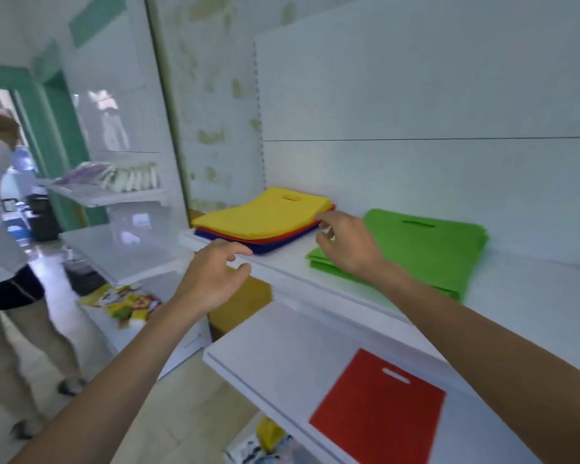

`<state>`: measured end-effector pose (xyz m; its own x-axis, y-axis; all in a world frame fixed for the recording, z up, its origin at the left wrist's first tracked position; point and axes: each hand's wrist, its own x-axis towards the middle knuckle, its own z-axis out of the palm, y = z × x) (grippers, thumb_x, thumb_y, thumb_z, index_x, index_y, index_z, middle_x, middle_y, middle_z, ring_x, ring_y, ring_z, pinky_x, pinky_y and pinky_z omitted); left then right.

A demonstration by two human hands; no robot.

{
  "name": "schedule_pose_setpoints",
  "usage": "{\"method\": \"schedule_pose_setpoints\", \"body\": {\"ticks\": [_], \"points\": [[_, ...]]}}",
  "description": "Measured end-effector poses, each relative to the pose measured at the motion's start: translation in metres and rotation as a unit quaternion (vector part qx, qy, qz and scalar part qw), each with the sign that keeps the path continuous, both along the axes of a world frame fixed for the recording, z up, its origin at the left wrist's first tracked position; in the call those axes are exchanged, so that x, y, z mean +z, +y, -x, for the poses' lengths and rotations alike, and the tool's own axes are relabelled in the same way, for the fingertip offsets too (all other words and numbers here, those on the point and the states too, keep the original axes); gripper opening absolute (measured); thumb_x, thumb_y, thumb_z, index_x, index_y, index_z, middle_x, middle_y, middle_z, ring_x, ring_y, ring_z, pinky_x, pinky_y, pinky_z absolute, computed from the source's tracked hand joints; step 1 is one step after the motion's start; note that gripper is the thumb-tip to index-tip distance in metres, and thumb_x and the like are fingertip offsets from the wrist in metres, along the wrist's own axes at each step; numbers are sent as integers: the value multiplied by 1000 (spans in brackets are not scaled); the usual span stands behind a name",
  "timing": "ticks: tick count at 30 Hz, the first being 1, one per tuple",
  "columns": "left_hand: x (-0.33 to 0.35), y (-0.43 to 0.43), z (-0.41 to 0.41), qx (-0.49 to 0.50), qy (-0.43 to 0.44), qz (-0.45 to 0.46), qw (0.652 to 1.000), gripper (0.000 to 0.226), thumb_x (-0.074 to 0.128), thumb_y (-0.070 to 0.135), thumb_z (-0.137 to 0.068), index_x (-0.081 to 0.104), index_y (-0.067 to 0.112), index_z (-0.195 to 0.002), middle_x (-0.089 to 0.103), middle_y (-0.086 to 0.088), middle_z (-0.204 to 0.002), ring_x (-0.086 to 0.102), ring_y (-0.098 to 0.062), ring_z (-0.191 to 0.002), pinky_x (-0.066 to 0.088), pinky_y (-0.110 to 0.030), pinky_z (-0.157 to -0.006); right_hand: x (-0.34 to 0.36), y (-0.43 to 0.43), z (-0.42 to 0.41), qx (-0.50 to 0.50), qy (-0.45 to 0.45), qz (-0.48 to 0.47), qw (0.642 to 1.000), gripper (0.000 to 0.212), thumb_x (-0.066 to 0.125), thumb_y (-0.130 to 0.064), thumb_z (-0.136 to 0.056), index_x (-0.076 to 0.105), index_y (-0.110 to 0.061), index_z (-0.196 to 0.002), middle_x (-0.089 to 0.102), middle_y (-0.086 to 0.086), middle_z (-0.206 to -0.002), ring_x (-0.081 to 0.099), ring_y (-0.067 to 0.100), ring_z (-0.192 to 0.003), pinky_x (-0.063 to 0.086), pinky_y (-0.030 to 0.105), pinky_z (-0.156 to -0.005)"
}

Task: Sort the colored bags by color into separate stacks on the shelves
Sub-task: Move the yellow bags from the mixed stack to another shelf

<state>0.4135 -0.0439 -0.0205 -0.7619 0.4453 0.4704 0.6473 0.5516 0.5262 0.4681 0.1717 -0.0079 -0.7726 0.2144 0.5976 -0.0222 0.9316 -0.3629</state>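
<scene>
Mixed bag stack (265,227) mid-sort: left hand (215,276) at 7 o'clock, right hand (345,242) at 3 o'clock, both loosely open, empty; next, probably pinch top yellow bag (275,209).

Mixed yellow-topped stack (265,214), green stack (426,249) beside, red bag (379,410) below

To our left we see a person (0,202) in a white top and dark shorts, a green door frame (64,135), pale packets (128,178) standing upright, and yellow wrappers (124,304) lower down.
</scene>
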Motion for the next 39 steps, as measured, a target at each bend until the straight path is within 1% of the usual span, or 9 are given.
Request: {"method": "schedule_pose_setpoints", "body": {"ticks": [4,8,10,20,24,27,33,36,39], "points": [[-7,-37,42,0,6,4,1000,23,59,17,-87,64,18,-109,57,-2,-117,54,-14,-105,40,-24,-87,-8,-33,47,1,7,30,1000,37,51,-15,-89,55,-11,-126,63,9,-114,59,24,-103,48,36,-87],[-16,-49,81,0,-7,4,1000,24,58,18,-88,63,20,-111,55,-2,-118,53,-13,-106,40,-24,-87,-18,-51,85,16,-24,17,999,39,50,-15,-91,52,-12,-129,60,7,-118,58,22,-104,48,33,-84],[-18,-46,101,-7,-14,0,1000,25,58,18,-88,62,20,-113,54,-1,-119,52,-11,-106,40,-24,-88,-16,-51,104,10,-26,20,999,38,49,-15,-92,52,-12,-130,59,6,-119,57,21,-104,47,32,-83],[-12,-20,213,-55,11,-9,998,24,57,16,-88,63,20,-111,55,1,-112,51,-8,-101,39,-22,-83,5,-22,214,-28,-9,28,999,35,50,-15,-90,55,-11,-125,62,6,-115,58,24,-102,48,38,-87],[-11,-9,255,-54,-1,-17,998,23,57,16,-89,63,19,-111,55,-2,-112,52,-12,-103,44,-29,-87,0,-15,244,-50,-38,12,998,35,49,-16,-91,54,-12,-125,61,5,-117,57,21,-103,48,35,-84],[-15,3,281,-79,-2,-5,997,24,56,18,-89,62,21,-112,54,-1,-116,51,-10,-105,47,-35,-89,-7,-3,256,-83,-57,3,995,34,49,-17,-91,54,-13,-125,60,4,-117,57,22,-104,47,36,-86],[-1,18,366,-105,39,29,993,26,57,16,-88,62,14,-113,57,-6,-119,53,-19,-109,38,-26,-88,-4,23,259,-203,-39,26,978,28,51,-18,-90,60,-12,-116,63,4,-112,58,24,-102,47,40,-89],[3,29,407,-101,6,43,994,29,57,18,-88,61,12,-117,57,-8,-122,54,-22,-110,39,-28,-88,-2,27,255,-253,9,45,966,25,46,-24,-95,63,-9,-107,65,7,-107,59,26,-95,48,42,-86],[-2,45,439,-130,-43,67,988,39,56,30,-90,55,10,-123,57,-9,-125,53,-25,-113,40,-30,-90,-8,16,262,-303,40,43,951,29,43,-26,-97,62,-5,-103,64,10,-103,59,26,-88,48,40,-81]]}}
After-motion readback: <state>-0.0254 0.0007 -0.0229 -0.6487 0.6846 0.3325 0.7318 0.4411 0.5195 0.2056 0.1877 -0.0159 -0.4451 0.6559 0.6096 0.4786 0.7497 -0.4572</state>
